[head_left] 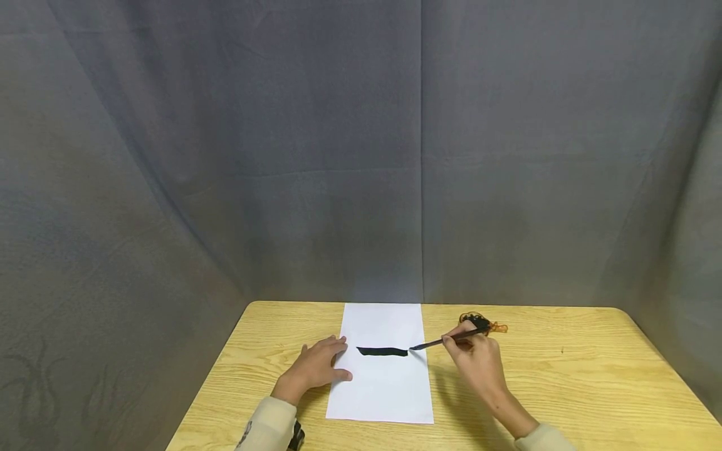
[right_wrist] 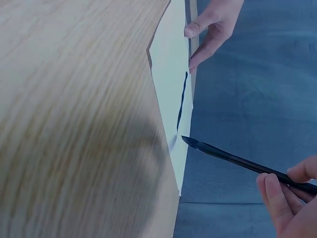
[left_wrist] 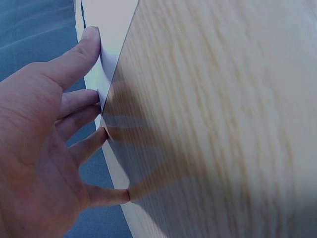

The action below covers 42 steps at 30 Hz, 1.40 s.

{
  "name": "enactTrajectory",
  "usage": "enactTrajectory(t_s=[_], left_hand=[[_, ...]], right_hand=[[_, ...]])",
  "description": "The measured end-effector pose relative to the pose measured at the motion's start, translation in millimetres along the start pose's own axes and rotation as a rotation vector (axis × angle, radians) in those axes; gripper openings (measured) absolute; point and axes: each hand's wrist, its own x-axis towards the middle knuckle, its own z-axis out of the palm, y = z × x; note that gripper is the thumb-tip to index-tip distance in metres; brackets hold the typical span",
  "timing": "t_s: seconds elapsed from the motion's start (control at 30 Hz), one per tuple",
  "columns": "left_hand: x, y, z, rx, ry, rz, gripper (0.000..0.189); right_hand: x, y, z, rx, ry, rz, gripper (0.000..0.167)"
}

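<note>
A sheet of white paper (head_left: 378, 394) lies on the table with one thick black horizontal stroke (head_left: 382, 352) across its middle. My right hand (head_left: 478, 363) pinches the dark handle of a brush (head_left: 437, 342), tilted, its tip right by the stroke's right end. In the right wrist view the black brush tip (right_wrist: 190, 142) shows just off the paper's surface. My left hand (head_left: 320, 364) rests at the paper's left edge, fingers spread. Seen from the left wrist, the thumb (left_wrist: 81, 54) and fingertips press along the paper's edge and the wood.
Behind my right hand sits a small dark item with orange-brown edging (head_left: 476, 320), partly hidden. The wooden table (head_left: 592, 376) ends at a grey curtain (head_left: 338, 156) at the back and sides. Something black (head_left: 296, 436) shows by the left sleeve.
</note>
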Motion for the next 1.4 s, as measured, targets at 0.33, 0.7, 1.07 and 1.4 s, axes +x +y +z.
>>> enactTrajectory(t_s=[0.33,0.7,1.07,1.4], left_hand=[[1.0,-0.9,-0.5,0.001,-0.002,0.001,0.078],[-0.3,0.3,-1.4,0.006,0.005,0.012,0.078],[-0.4,-0.1,-0.4,0.015,0.006,0.008,0.078],[1.0,-1.5,1.6,0.015,0.000,-0.003,0.078]], right_hand=[[5.3,-6.6,-5.9,0.026,0.009,0.017,0.010],[10.7,-8.8,-9.2,0.042,0.030,0.019,0.010],[14.0,-10.9,-14.1,0.098,0.053,0.018,0.005],[16.5,-11.4,-19.0,0.088,0.068,0.023,0.005]])
